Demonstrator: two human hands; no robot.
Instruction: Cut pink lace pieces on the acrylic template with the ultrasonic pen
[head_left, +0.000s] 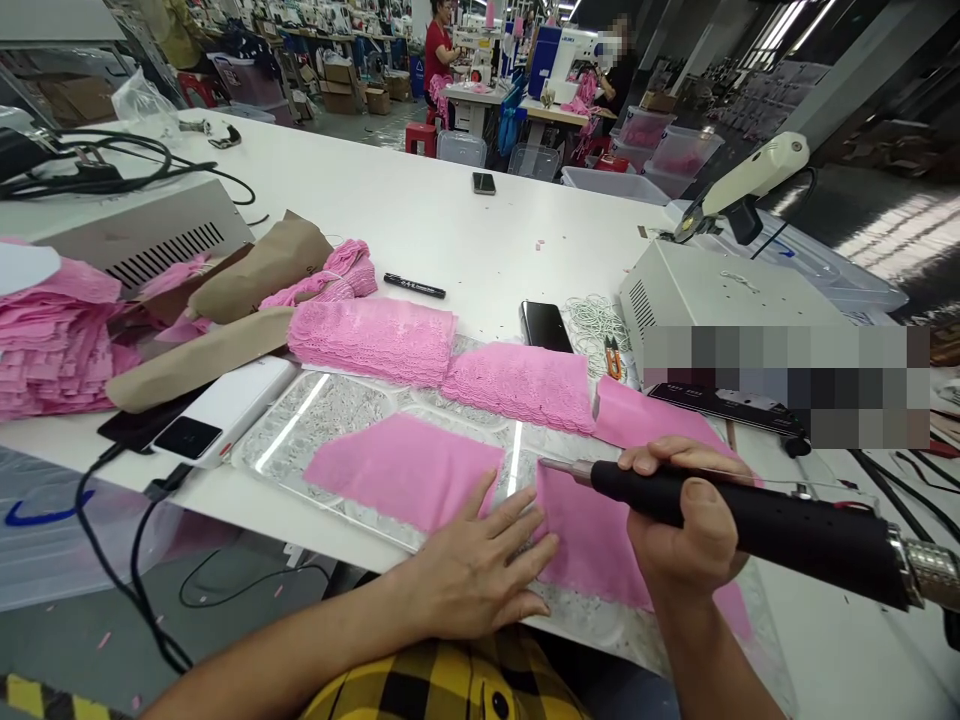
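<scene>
My right hand (pixel 690 520) is wrapped around a black handheld cutter (pixel 750 530) with a thin metal tip. The tip points left and sits at the upper left corner of a pink fabric piece (pixel 592 540). My left hand (pixel 487 560) lies flat with fingers spread, its fingertips at the edge of another pink fabric piece (pixel 405 470) and over the gap between the two. Both pieces rest on a clear, scratched plastic board (pixel 285 450). Behind them are two stacks of pink lace-edged fabric (pixel 371 340) (pixel 521 385) and a plain pink piece (pixel 660 415).
At left are a pink fabric pile (pixel 52 340), brown paper rolls (pixel 259 270) and a white power bank (pixel 232 410) with cables. A marker (pixel 414 286), phone (pixel 546 327), orange-handled snips (pixel 613 358) and grey box (pixel 735 300) lie beyond the stacks. People sit at sewing machines behind.
</scene>
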